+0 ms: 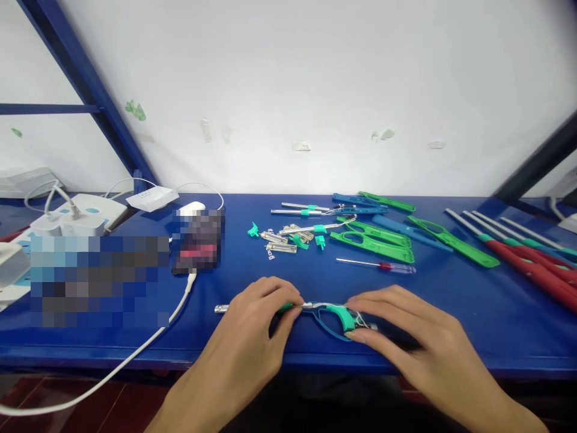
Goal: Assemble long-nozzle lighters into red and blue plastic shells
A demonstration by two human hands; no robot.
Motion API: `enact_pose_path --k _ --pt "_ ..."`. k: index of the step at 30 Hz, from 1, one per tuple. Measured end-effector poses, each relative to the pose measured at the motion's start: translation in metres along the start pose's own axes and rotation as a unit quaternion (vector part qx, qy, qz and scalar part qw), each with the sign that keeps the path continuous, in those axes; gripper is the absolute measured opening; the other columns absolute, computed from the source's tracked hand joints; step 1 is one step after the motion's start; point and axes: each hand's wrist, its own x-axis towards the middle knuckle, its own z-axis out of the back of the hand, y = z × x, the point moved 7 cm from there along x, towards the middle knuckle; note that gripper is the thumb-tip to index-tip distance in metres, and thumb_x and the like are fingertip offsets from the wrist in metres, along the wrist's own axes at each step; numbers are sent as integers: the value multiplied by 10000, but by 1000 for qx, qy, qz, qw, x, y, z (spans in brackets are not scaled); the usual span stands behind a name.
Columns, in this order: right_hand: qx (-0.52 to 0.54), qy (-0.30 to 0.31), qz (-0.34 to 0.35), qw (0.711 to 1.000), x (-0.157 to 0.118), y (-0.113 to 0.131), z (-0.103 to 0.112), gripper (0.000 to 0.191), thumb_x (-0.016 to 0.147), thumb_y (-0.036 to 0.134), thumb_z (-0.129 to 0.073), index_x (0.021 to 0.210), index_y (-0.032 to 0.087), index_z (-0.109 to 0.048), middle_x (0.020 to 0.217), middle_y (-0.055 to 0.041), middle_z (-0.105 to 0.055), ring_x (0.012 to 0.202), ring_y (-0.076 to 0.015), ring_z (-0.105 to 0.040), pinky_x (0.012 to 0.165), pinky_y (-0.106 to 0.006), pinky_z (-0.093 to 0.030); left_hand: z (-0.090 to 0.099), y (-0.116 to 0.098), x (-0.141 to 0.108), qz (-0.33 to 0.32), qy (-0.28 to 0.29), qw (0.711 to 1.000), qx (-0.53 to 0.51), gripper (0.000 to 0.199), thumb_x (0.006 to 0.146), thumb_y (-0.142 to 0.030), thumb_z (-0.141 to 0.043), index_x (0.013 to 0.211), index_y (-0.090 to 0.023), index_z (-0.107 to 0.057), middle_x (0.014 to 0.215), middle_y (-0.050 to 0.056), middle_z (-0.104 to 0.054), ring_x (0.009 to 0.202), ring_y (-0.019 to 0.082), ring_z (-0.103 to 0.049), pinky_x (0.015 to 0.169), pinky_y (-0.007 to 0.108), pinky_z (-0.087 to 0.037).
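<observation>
Head view, left hand [259,322]: you've got thumb and index fingers together, pinching the metal rod [221,308] near its middle.
Right hand [426,328]: your fingers are clamped on the green trigger [345,319], thumb at its lower end, by the thin wires [359,319].
Blue shell [331,330]: lying between your hands at the surface's [246,264] front edge, its loop below the rod.
Screwdriver [396,268]: flat, just beyond your right hand.
Middle: small green pieces [253,230], clear parts [282,247] and wired rods [295,211] in a loose scatter.
Behind, rightward: green shells [383,246], some overlapping.
Far right: red-handled lighters [529,264], side by side.
Left: a blurred dark device [201,240] with a white cable [148,344]; power strips [97,207] farther over.
</observation>
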Motion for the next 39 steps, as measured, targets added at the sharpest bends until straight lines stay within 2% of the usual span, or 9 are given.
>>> enact_pose_path --k 6,9,17,26,30,34,39 --pt "7 -1 -4 1000 2 0 1 132 986 358 -739 1103 299 -745 1058 -12 -803 955 -222 -753 868 -347 -608 0 0 -3 5 36 999 3 301 1065 -129 -538 1131 -309 -771 1162 0 -709 1066 189 -675 943 353 -546" --pt "7 3 -3 1000 2 -1 0 140 985 350 -743 1118 308 -731 1065 1 -799 963 -211 -748 868 -335 -603 1 -1 -3 12 36 999 -1 317 1067 -125 -523 1126 -300 -780 1151 9 -705 1049 190 -673 923 351 -546" --pt "14 13 3 1000 2 0 -1 158 999 336 -731 1154 330 -701 1083 20 -794 975 -189 -743 870 -316 -599 3 3 3 31 2 999 -16 249 1051 -172 -559 1015 -262 -788 1004 14 -722 937 198 -678 827 349 -542" --pt "18 7 -15 1000 1 -3 0 151 985 387 -733 1115 315 -762 1060 -12 -805 944 -225 -763 828 -338 -634 -1 3 4 55 -2 998 -28 227 1000 -99 -593 895 -234 -743 993 7 -699 887 192 -683 801 350 -518" --pt "13 7 -20 1000 2 -3 0 159 986 412 -722 1082 303 -786 1051 -32 -811 933 -243 -770 827 -356 -644 -2 -1 2 16 4 1000 -2 265 1035 -92 -556 918 -238 -744 1001 5 -676 879 176 -657 819 336 -515" --pt "8 8 -18 1000 1 -3 -1 158 988 414 -723 1091 308 -779 1060 -30 -809 943 -241 -768 847 -362 -642 -3 -8 -4 -44 10 997 66 309 1066 -75 -482 1028 -238 -742 1066 33 -659 984 217 -610 891 395 -503" --pt "12 5 -7 1000 3 -1 0 150 995 378 -721 1111 310 -784 1060 -18 -813 938 -223 -771 841 -345 -646 -3 -15 -7 -92 17 984 151 417 978 48 -454 1134 -212 -741 1070 67 -668 960 247 -587 841 431 -504"
